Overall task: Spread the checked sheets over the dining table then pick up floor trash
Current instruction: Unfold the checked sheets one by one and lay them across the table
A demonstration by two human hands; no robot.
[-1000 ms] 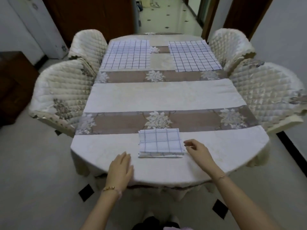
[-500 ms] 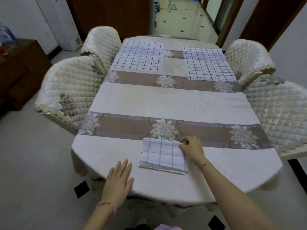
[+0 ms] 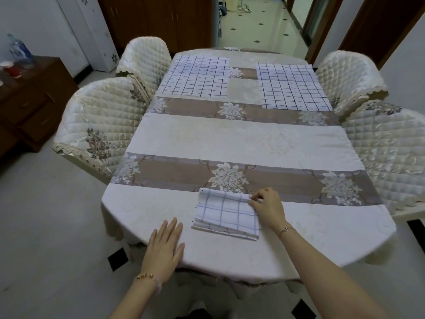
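Right hand (image 3: 268,209) fingers (image 3: 254,202) pinch the far right corner of the folded white sheet with blue checks (image 3: 226,215). The fingertips are partly hidden by the cloth, and the layer count in the stack is unreadable. The near right rim of the cream cloth-covered oval tabletop (image 3: 345,256) is smeared. The cream quilted chair cover (image 3: 391,146) at near right is cut by the frame edge. The dark brown wooden sideboard (image 3: 30,100) is cut off at left. On it are a clear plastic bottle (image 3: 19,50) and probably red-and-white cups (image 3: 12,69), too small to confirm.
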